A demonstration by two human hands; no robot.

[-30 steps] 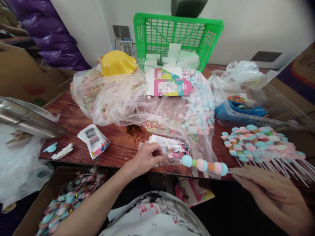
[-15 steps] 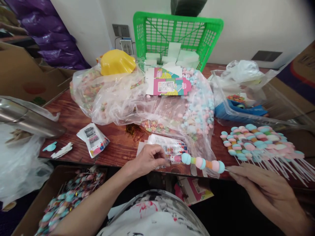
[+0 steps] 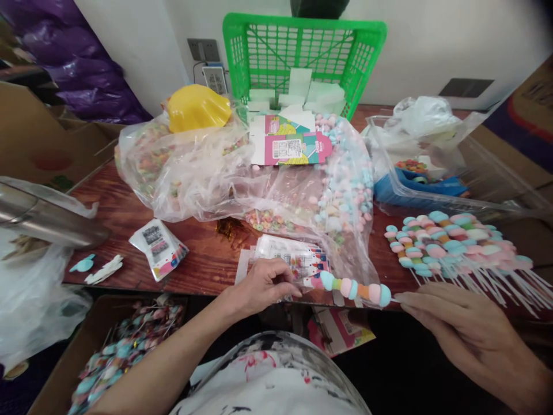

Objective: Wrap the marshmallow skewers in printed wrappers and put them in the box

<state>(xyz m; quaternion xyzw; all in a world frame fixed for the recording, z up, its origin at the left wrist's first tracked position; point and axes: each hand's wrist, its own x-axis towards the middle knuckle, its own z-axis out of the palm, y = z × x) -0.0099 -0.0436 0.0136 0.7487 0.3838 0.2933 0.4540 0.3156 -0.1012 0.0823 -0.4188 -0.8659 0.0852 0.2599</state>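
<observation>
My right hand (image 3: pixel 462 325) pinches the white stick of a marshmallow skewer (image 3: pixel 358 289) between thumb and fingers. Pink and blue marshmallows alternate on it with small orange and green rings, and it lies nearly level, pointing left. At its tip, my left hand (image 3: pixel 265 286) has thumb and forefinger closed on a small clear printed bag (image 3: pixel 311 281). The skewer's blue end is at the bag's edge; whether it is inside I cannot tell. Just behind the left hand lies a stack of printed bags (image 3: pixel 283 249). Many finished skewers (image 3: pixel 453 245) lie in a heap beyond my right hand.
Large clear bags of candy rings (image 3: pixel 190 173) and marshmallows (image 3: pixel 348 181) cover the table's middle, with a printed carton (image 3: pixel 289 147) on top. Behind stands a green crate (image 3: pixel 305 23). A steel flask (image 3: pixel 52 216) lies left; a box of skewers (image 3: pixel 125 351) sits below the edge.
The view has shifted slightly. The skewer's tip stays close to my left fingers, and both hands keep their grips with very little movement.
</observation>
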